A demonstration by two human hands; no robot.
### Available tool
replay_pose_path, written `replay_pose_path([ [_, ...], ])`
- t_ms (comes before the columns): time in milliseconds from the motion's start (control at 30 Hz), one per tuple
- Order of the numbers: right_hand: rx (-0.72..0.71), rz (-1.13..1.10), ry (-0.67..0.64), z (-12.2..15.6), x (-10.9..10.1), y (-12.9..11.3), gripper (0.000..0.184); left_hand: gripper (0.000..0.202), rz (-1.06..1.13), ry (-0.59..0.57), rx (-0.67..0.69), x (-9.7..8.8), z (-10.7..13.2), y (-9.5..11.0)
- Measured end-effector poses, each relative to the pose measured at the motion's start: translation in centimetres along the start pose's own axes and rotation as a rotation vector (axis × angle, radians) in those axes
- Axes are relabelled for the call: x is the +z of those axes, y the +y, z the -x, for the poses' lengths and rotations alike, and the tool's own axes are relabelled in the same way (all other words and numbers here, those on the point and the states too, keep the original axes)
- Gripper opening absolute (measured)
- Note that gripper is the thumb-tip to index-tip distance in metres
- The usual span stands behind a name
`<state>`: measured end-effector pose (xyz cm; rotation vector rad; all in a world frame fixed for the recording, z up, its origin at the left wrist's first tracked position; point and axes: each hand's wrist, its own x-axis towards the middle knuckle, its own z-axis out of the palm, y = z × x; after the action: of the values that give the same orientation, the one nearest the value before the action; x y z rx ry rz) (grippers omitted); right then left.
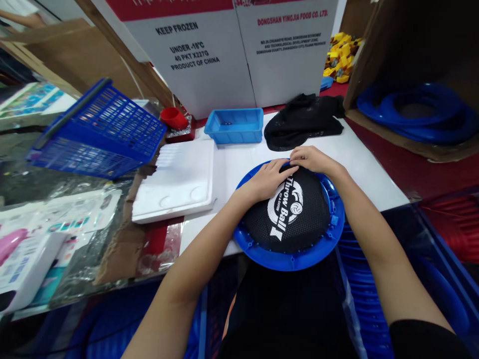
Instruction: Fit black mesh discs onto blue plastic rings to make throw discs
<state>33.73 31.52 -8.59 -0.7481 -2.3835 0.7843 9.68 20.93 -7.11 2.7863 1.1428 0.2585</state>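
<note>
A round blue plastic ring [295, 259] lies on the white table [370, 164] in front of me. A black mesh net [295, 219] with white "Throw Ball" lettering is stretched over it. My left hand [267, 180] and my right hand [312, 158] meet at the ring's far edge. Both have their fingers curled and pressed on the mesh's rim there, pinching it against the blue ring.
A pile of black mesh [303, 119] and a small blue tray [235, 124] sit behind the ring. A white foam slab [175, 179], a tilted blue basket [101, 132] and a red cup [174, 117] are at left. Blue rings [411, 107] fill a carton at right.
</note>
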Motion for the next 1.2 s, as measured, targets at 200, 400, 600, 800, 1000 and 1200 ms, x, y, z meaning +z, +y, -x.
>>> replay_pose_path([
  [200,-0.021,0.084,-0.003,-0.4,-0.1,-0.2,0.022,0.076,0.002,-0.033,0.003,-0.4,-0.5,-0.3],
  [400,-0.057,0.143,-0.011,-0.7,0.0,-0.3,0.024,0.082,0.015,-0.016,-0.003,-0.2,-0.8,-0.8],
  [600,-0.014,0.065,-0.003,-1.3,-0.4,0.5,0.018,0.079,0.068,0.076,0.016,0.6,-0.8,-1.7],
  [800,-0.069,0.069,0.022,-1.3,-0.2,0.8,0.021,0.075,0.072,0.100,0.038,0.8,-0.8,-2.1],
  [1000,-0.089,0.009,0.033,-1.1,0.2,1.4,0.020,0.078,0.002,0.044,0.004,0.6,-0.8,-1.8],
  [1200,-0.044,-0.096,0.039,-1.3,0.3,2.3,0.019,0.075,-0.016,0.028,-0.009,0.8,-0.8,-1.6],
])
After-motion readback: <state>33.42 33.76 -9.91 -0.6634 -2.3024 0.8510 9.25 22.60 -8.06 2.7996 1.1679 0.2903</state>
